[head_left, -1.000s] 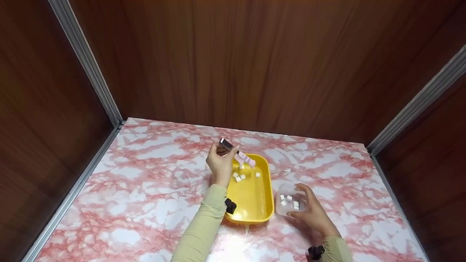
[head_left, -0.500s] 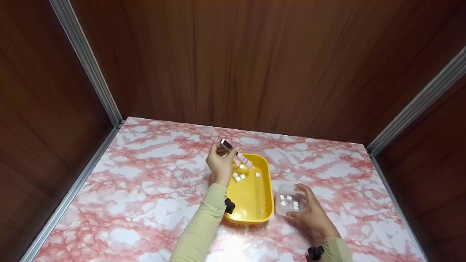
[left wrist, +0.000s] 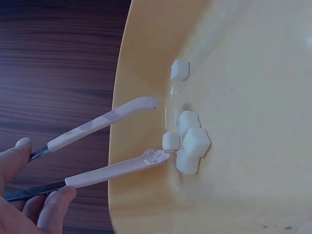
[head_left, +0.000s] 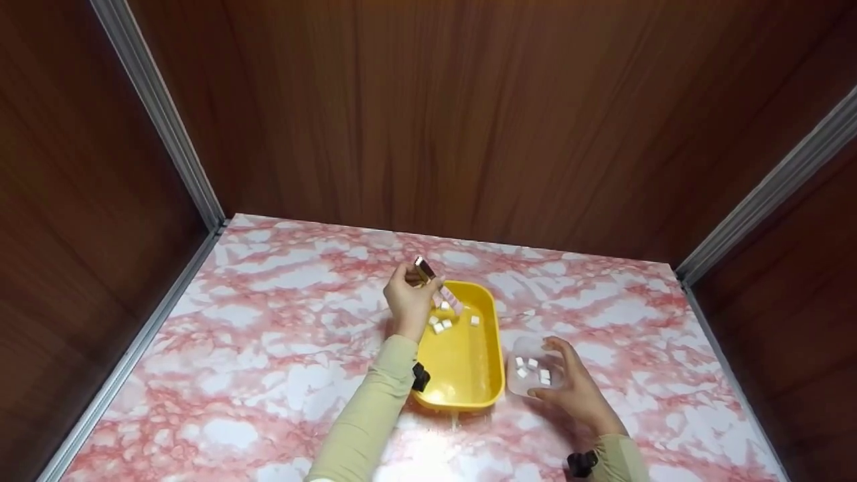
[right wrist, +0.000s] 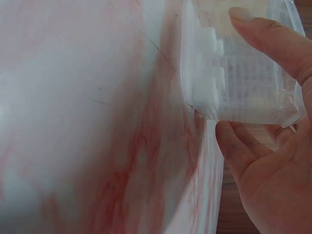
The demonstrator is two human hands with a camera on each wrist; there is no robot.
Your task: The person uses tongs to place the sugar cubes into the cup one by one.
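My left hand (head_left: 410, 299) holds a pair of tongs (left wrist: 114, 171) with dark metal handles and pink tips, pinched between thumb and fingers. In the left wrist view the two tips stand apart, one on each side of a small white cube (left wrist: 171, 141) near the tray wall. Several more white cubes (left wrist: 197, 142) lie against it in the yellow tray (head_left: 462, 378). One cube (head_left: 475, 321) sits off to the right in the head view. My right hand (head_left: 581, 388) grips a clear plastic container (right wrist: 253, 92), thumb and fingers on opposite sides. Several white cubes (head_left: 532, 363) are inside it.
The tray and container stand side by side on a pink-and-white marbled table (head_left: 268, 348). Brown wood-grain panels (head_left: 428, 120) rise behind and at both sides, with metal rails (head_left: 161, 114) at the corners.
My left hand has shifted slightly right with the tongs, which now point more steeply down into the tray, their tips lower and further left. The right hand and container have stayed put.
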